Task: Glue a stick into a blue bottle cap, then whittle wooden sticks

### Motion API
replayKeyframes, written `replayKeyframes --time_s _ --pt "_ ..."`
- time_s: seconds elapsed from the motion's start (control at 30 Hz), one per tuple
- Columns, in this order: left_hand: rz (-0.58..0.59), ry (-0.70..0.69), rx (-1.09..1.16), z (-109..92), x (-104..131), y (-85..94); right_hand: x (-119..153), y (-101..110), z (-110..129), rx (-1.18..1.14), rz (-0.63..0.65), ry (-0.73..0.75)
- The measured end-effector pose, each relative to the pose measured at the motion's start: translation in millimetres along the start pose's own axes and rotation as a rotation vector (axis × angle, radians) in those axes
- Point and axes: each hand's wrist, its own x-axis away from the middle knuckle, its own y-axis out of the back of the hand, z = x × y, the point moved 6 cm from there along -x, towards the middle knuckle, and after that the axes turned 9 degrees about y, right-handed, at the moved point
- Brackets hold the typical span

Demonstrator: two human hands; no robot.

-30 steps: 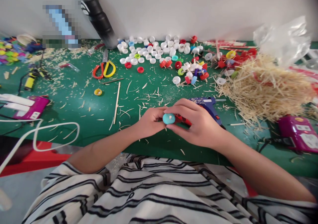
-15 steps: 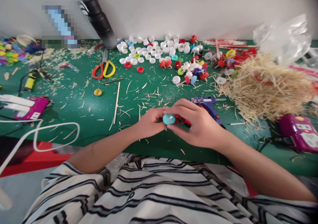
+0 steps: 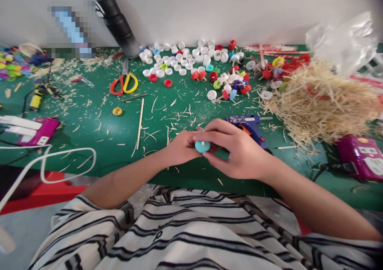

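A small turquoise cap (image 3: 202, 146) with a pale stick tip showing at its centre is held between both hands near the table's front edge. My left hand (image 3: 183, 147) pinches it from the left, fingertips partly hidden behind it. From the right, my right hand (image 3: 236, 148) has its thumb and fingers closed on the cap. Just behind my right hand lies a blue glue gun (image 3: 253, 127). A thin wooden stick (image 3: 140, 124) and a yellow cap (image 3: 117, 111) rest to the left of my hands.
Red-and-yellow-handled scissors (image 3: 124, 84) and a black bottle (image 3: 116, 24) stand back left. White caps (image 3: 182, 72) and coloured caps on sticks (image 3: 233, 84) spread across the back. Wood shavings (image 3: 326, 102) pile up at right, beside a magenta box (image 3: 360, 158). A white cable (image 3: 95, 162) curls at left.
The turquoise cap has tilted and shifted slightly down and left between my fingers, so the stick tip now shows near its middle. My right hand's fingers have moved a little with it.
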Motion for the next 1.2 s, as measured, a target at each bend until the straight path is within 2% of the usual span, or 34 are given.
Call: replayKeyframes --time_s 0.67,0.97,1.2 --pt "0.040 0.056 0.024 3.8 0.6 -0.6 1.2 1.1 -2.6 -0.003 0.051 -0.024" --pt "-0.050 -0.039 -0.081 -6.4 2.0 3.3 1.7 0.2 -5.6 -0.105 0.052 -0.062" --pt "-0.069 -0.037 -0.080 -4.3 1.2 4.2 3.7 -0.4 -6.1 -0.119 0.042 -0.064"
